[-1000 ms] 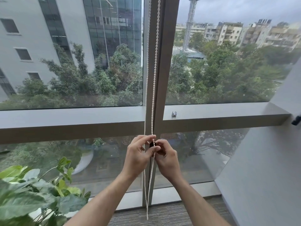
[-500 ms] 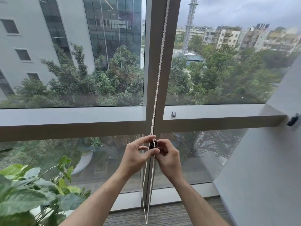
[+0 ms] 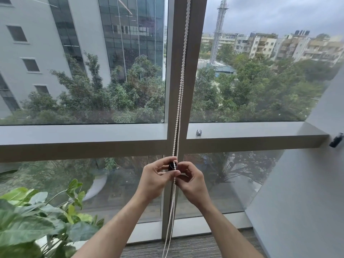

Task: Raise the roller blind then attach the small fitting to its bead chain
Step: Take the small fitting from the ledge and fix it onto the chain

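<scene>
A white bead chain [image 3: 179, 101] hangs in two strands down the grey window mullion [image 3: 195, 71] and passes between my hands. A small dark fitting [image 3: 171, 166] sits against the chain at hand height. My left hand [image 3: 157, 178] pinches the fitting and chain between thumb and forefinger. My right hand [image 3: 191, 180] holds the fitting from the right side with curled fingers. The chain's loop falls below the hands to the floor [image 3: 167, 239]. The blind itself is out of view above.
A leafy green plant [image 3: 35, 220] fills the lower left. A grey horizontal window rail [image 3: 83, 138] crosses at mid height, with a small metal clip [image 3: 198, 132] on it. A grey wall [image 3: 307, 192] closes in on the right, carrying a dark bracket [image 3: 336, 140].
The two chain strands have drawn together and swung right along the mullion. Both hands stay on the fitting at the same height, and the view has tilted slightly.
</scene>
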Tool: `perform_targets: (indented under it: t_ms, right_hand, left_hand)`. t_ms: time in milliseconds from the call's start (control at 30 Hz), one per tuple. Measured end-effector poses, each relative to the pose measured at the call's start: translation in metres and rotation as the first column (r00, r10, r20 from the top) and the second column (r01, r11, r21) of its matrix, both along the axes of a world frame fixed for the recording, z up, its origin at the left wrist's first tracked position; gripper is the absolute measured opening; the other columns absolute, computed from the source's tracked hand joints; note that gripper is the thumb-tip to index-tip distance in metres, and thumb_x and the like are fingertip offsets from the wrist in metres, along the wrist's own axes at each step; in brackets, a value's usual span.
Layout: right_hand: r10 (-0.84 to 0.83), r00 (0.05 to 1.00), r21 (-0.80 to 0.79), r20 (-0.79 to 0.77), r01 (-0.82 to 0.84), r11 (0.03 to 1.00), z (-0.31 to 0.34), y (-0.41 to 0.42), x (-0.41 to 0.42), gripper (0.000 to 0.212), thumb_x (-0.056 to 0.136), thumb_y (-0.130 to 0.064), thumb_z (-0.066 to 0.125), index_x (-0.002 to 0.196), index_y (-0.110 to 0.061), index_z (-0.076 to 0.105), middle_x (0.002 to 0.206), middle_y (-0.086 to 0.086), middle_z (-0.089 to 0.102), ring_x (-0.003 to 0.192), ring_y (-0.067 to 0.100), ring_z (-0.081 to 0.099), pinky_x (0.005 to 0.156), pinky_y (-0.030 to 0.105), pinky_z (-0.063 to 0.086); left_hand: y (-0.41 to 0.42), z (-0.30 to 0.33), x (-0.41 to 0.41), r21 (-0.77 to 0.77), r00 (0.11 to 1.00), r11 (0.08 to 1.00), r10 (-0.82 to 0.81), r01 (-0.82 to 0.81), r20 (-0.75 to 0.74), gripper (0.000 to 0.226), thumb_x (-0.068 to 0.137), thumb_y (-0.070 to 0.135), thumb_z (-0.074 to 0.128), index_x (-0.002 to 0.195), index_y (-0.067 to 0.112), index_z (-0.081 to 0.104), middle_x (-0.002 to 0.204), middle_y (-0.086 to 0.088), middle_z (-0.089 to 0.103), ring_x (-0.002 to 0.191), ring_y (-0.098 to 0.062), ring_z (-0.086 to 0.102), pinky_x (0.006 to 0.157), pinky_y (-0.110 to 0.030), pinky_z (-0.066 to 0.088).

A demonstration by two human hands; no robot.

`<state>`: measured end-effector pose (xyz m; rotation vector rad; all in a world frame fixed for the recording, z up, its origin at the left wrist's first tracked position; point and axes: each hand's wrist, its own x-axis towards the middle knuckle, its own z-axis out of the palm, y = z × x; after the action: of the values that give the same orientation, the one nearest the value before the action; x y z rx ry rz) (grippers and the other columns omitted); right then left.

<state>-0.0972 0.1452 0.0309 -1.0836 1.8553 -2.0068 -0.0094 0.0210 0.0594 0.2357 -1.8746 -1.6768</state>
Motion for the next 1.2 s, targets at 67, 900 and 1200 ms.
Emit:
perform_targets:
  t_ms: [67, 900, 1200]
  right_hand:
    - [0.001, 0.999, 0.042, -0.041, 0.001, 0.999, 0.000, 0.001, -0.004, 0.027, 0.081, -0.009, 0.075, 0.103, -0.022, 0.067, 0.100, -0.004, 0.074, 0.093, 0.017, 0.072, 0.080, 0.029, 0.058]
    - [-0.561, 0.825, 0.448, -0.066, 0.527, 0.722, 0.028, -0.062, -0.185, 0.062, 0.092, -0.028, 0.068, 0.145, -0.006, 0.046, 0.127, 0.019, 0.065, 0.128, 0.034, 0.053, 0.107, 0.039, 0.039]
    - [-0.552, 0.824, 0.542, -0.129, 0.525, 0.657, 0.023, -0.070, -0.204, 0.045, 0.086, -0.029, 0.074, 0.128, -0.016, 0.065, 0.126, 0.014, 0.069, 0.122, 0.035, 0.059, 0.101, 0.041, 0.045]
  left_hand:
    - [0.000, 0.000, 0.000, 0.026, 1.000, 1.000, 0.013, -0.013, 0.003, 0.043, 0.073, 0.008, 0.085, 0.102, 0.038, 0.075, 0.103, 0.001, 0.077, 0.098, -0.020, 0.072, 0.080, -0.025, 0.058]
    - [0.002, 0.002, -0.007, 0.098, 0.998, 0.994, 0.053, -0.056, 0.034, 0.041, 0.072, 0.000, 0.084, 0.108, 0.017, 0.074, 0.100, -0.011, 0.077, 0.099, -0.036, 0.069, 0.087, -0.037, 0.059]
    - [-0.006, 0.002, -0.005, 0.076, 0.995, 0.994, 0.079, -0.084, 0.065, 0.040, 0.073, 0.001, 0.084, 0.110, 0.015, 0.074, 0.100, -0.006, 0.077, 0.099, -0.029, 0.070, 0.088, -0.034, 0.058]
